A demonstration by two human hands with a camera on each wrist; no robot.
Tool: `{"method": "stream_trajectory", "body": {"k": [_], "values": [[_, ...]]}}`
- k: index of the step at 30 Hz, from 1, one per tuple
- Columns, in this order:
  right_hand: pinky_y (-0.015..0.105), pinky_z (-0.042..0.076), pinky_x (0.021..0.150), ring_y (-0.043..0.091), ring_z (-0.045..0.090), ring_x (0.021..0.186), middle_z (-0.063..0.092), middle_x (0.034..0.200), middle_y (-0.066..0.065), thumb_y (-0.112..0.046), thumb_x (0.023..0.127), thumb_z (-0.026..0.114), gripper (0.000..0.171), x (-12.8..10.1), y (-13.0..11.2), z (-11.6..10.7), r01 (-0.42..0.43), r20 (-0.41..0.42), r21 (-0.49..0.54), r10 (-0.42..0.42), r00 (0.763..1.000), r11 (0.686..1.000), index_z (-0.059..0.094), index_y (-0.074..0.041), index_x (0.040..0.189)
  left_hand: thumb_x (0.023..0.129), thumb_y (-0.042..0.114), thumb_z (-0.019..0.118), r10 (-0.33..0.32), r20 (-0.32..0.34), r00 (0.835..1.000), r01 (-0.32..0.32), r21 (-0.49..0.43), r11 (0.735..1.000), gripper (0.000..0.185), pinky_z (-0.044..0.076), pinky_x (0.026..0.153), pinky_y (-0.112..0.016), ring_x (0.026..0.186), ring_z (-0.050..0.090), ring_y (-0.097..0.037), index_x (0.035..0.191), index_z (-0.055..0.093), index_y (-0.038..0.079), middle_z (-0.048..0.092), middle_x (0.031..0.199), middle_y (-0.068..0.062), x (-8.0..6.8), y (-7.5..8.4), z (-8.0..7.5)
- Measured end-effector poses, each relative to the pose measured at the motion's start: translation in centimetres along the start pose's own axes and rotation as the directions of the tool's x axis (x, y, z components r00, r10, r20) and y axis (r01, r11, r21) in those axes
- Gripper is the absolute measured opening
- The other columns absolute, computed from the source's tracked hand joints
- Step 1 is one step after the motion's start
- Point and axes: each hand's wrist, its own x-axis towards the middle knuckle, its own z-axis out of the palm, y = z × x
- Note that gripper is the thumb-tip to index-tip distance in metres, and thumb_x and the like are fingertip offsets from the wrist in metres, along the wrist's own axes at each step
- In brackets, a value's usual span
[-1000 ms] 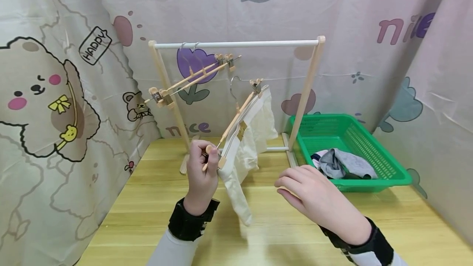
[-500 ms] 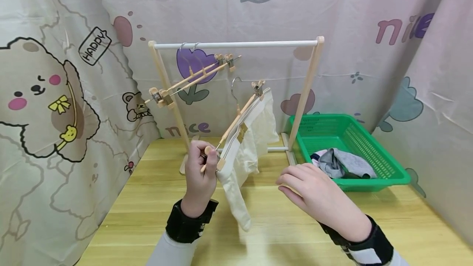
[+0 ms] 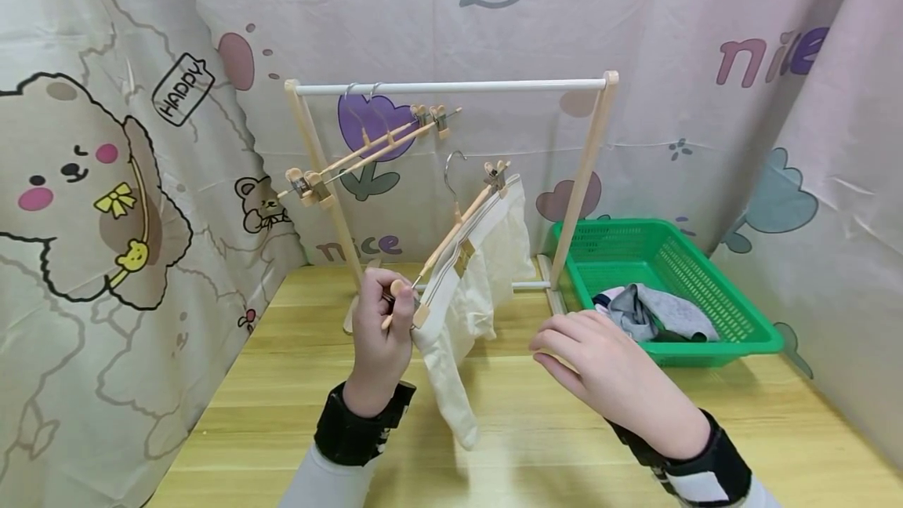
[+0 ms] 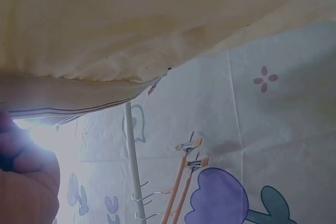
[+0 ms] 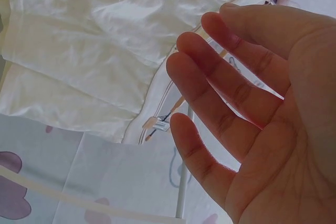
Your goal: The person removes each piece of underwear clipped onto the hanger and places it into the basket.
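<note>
My left hand (image 3: 384, 343) grips the near end of a wooden clip hanger (image 3: 451, 237), fingers curled about its clip. Cream shorts (image 3: 469, 296) hang from this hanger, their white waistband held by the clips at both ends. The hanger slants up and away, its metal hook free in the air below the rack's bar. To the right of the shorts my right hand (image 3: 600, 371) hovers apart from them. In the right wrist view its fingers (image 5: 210, 98) are loosely bent, with nothing in them. The left wrist view shows the shorts (image 4: 131, 24) close overhead.
A small rack (image 3: 451, 87) with a white bar and wooden legs stands behind. Two bare clip hangers (image 3: 381, 143) hang at its left. On the right a green basket (image 3: 748, 320) holds crumpled grey clothing (image 3: 659, 312). Printed curtains (image 3: 677, 14) enclose the table (image 3: 282, 414).
The hanger and shorts have shifted slightly down, the far clip also a little to the right. My left hand keeps its grip. My right hand has barely moved.
</note>
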Motion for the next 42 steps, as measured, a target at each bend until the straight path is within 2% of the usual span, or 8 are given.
{"method": "stream_trajectory", "body": {"k": [7, 13, 24, 31, 34, 39, 40, 42], "values": [[0.034, 0.050, 0.076, 0.012, 0.066, 0.092, 0.068, 0.098, -0.010, -0.045, 0.111, 0.032, 0.047, 0.0, 0.3, -0.1, -0.012, -0.002, -0.016, 0.012, 1.000, 1.000, 0.072, -0.021, 0.101, 0.112, 0.027, 0.046, 0.000, 0.033, 0.999, 0.001, -0.036, 0.999, 0.036, 0.033, 0.053, -0.023, 0.057, 0.036, -0.009, 0.095, 0.043, -0.005, 0.046, 0.075, -0.009, 0.3, 0.1, -0.3], [0.036, 0.051, 0.079, 0.012, 0.065, 0.091, 0.067, 0.097, -0.010, -0.047, 0.111, 0.030, 0.052, -0.1, 0.9, -0.5, -0.034, -0.001, -0.041, 0.034, 0.999, 0.999, 0.072, -0.020, 0.100, 0.111, 0.019, 0.047, 0.003, 0.055, 0.998, 0.001, -0.072, 0.997, 0.030, 0.033, 0.051, -0.026, 0.057, 0.037, -0.011, 0.095, 0.043, -0.006, 0.044, 0.074, -0.011, 0.4, -0.1, -0.5], [0.042, 0.054, 0.080, 0.019, 0.067, 0.091, 0.071, 0.100, -0.004, -0.050, 0.110, 0.031, 0.056, -0.2, 2.2, -1.1, -0.093, -0.065, -0.063, 0.088, 0.994, 0.994, 0.074, -0.015, 0.101, 0.111, 0.014, 0.045, -0.032, 0.126, 0.992, 0.050, -0.149, 0.988, 0.026, 0.035, 0.053, -0.029, 0.064, 0.043, -0.008, 0.095, 0.041, -0.006, 0.044, 0.074, -0.011, 0.4, -0.3, -0.8], [0.043, 0.054, 0.072, 0.022, 0.067, 0.090, 0.069, 0.104, 0.004, -0.051, 0.109, 0.035, 0.057, -0.2, 3.2, -1.0, -0.121, -0.112, -0.086, 0.112, 0.987, 0.989, 0.073, -0.009, 0.105, 0.109, 0.008, 0.046, -0.048, 0.160, 0.986, 0.069, -0.129, 0.989, 0.020, 0.037, 0.056, -0.026, 0.066, 0.044, -0.008, 0.094, 0.044, -0.006, 0.047, 0.083, -0.014, 0.4, -0.5, -1.2], [0.046, 0.055, 0.077, 0.028, 0.066, 0.096, 0.068, 0.109, 0.010, -0.051, 0.109, 0.036, 0.058, -0.2, 3.6, -1.0, -0.150, -0.140, -0.093, 0.136, 0.981, 0.984, 0.072, -0.005, 0.110, 0.109, 0.010, 0.046, -0.053, 0.175, 0.983, 0.074, -0.115, 0.991, 0.022, 0.038, 0.058, -0.024, 0.068, 0.045, -0.008, 0.093, 0.044, -0.005, 0.047, 0.085, -0.014, 0.4, -0.7, -1.2], [0.051, 0.051, 0.092, 0.036, 0.062, 0.108, 0.064, 0.120, 0.018, -0.054, 0.107, 0.037, 0.063, -0.4, 4.0, -1.2, -0.243, -0.179, -0.072, 0.227, 0.957, 0.967, 0.067, 0.001, 0.120, 0.110, 0.013, 0.046, -0.071, 0.219, 0.973, 0.107, -0.157, 0.982, 0.023, 0.035, 0.055, -0.023, 0.061, 0.041, -0.011, 0.095, 0.046, -0.004, 0.048, 0.082, -0.012, 0.3, -0.8, -1.3], [0.052, 0.049, 0.094, 0.037, 0.061, 0.111, 0.063, 0.122, 0.019, -0.053, 0.107, 0.039, 0.062, -0.4, 4.1, -1.3, -0.264, -0.184, -0.066, 0.248, 0.951, 0.962, 0.066, 0.001, 0.122, 0.110, 0.014, 0.046, -0.072, 0.229, 0.971, 0.112, -0.169, 0.979, 0.023, 0.035, 0.054, -0.023, 0.059, 0.039, -0.011, 0.096, 0.046, -0.004, 0.048, 0.081, -0.012, 0.3, -0.8, -1.3], [0.054, 0.047, 0.097, 0.039, 0.058, 0.117, 0.061, 0.128, 0.021, -0.045, 0.107, 0.052, 0.053, -0.6, 4.2, -1.4, -0.303, -0.192, -0.050, 0.288, 0.938, 0.952, 0.063, 0.003, 0.128, 0.111, 0.016, 0.046, -0.067, 0.244, 0.968, 0.114, -0.184, 0.976, 0.025, 0.035, 0.053, -0.024, 0.057, 0.038, -0.013, 0.096, 0.046, -0.004, 0.048, 0.080, -0.011, 0.3, -0.8, -1.4]]}}
